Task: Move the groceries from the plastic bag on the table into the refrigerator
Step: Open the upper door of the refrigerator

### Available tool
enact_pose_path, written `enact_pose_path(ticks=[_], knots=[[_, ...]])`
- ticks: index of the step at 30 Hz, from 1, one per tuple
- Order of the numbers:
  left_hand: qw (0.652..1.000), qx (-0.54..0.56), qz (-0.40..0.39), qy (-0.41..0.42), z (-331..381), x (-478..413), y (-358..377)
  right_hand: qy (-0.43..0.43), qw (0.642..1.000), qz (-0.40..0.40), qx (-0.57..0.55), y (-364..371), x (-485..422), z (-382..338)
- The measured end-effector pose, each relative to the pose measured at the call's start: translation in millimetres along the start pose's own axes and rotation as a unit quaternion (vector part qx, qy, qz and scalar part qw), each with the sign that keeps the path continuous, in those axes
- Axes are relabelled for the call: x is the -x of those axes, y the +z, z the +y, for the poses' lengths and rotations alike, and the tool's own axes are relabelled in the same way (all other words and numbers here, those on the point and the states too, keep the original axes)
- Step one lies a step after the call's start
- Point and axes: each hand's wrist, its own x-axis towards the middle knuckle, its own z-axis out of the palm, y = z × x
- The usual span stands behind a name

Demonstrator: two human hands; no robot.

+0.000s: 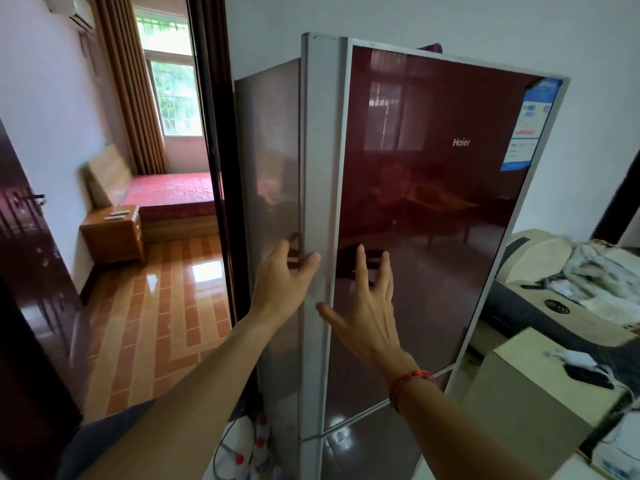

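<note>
A tall refrigerator [433,209] with a glossy dark red front stands right before me, its upper door shut. My left hand [282,282] reaches to the silver left edge of that door, fingers spread and curling at the edge. My right hand [365,306] lies flat on the red door panel with fingers apart; a red cord bracelet is on its wrist. Neither hand holds anything. The plastic bag, the groceries and the table are out of view.
An open doorway [207,168] at left leads to a bedroom with a red bed [169,195] and a wooden nightstand [112,233]. Cardboard boxes [530,386] and a beige appliance with cloths [561,282] crowd the right. White bottles with red caps [249,448] stand at the fridge's foot.
</note>
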Motion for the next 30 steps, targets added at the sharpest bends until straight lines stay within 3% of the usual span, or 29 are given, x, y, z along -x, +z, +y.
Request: enact_pose_path(ticks=[5,12,21,30], knots=[[0.996,0.017,0.072,0.055,-1,3,9,0.012,0.999,0.026,-0.037,20,-3,-7],[0.992,0.018,0.111,0.058,-2,6,17,0.017,0.997,0.036,-0.061,22,-3,-8],[0.993,0.027,0.104,0.041,9,12,13,0.029,0.996,0.013,-0.081,16,1,-11],[0.989,0.050,0.049,0.128,31,56,13,0.034,0.997,0.031,-0.068,-7,41,-5]])
